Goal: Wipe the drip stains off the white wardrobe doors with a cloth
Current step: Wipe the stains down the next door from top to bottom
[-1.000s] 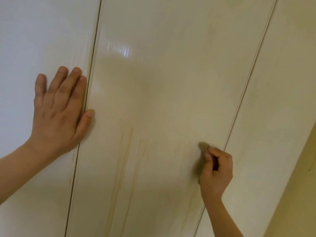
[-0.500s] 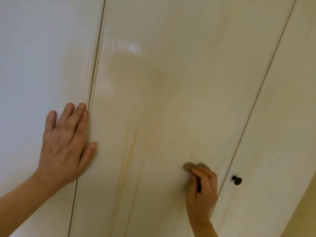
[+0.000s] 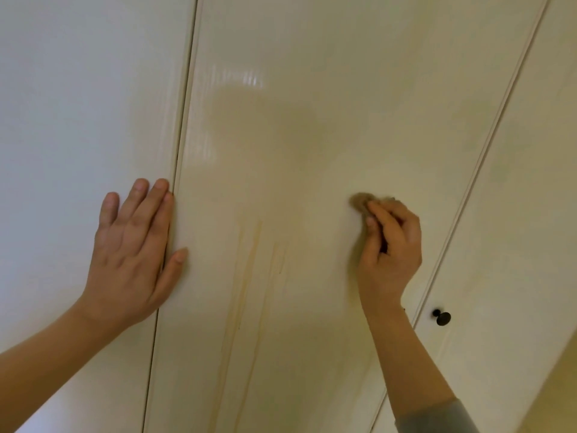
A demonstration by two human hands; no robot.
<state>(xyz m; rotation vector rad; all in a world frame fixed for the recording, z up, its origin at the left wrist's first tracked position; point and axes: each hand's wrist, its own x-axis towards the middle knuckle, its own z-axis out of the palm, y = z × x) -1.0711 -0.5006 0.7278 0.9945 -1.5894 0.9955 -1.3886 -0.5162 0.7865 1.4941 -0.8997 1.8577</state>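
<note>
The middle white wardrobe door [image 3: 312, 120] carries long yellowish drip stains [image 3: 249, 276] running down its lower centre. My right hand [image 3: 390, 248] grips a small brownish cloth [image 3: 359, 201], blurred, and presses it against this door to the right of the stains. My left hand [image 3: 134, 251] lies flat with straight fingers on the left door [image 3: 78, 104], its thumb across the gap onto the middle door. Most of the cloth is hidden in my fingers.
A dark round knob [image 3: 441, 317] sits on the right door [image 3: 515, 245], just below and right of my right wrist. Narrow gaps separate the three doors. A yellowish wall strip [image 3: 562, 385] shows at the bottom right corner.
My right hand has moved the cloth up and to the right across the middle door. The view has shifted, so my left hand and the knob sit differently in frame.
</note>
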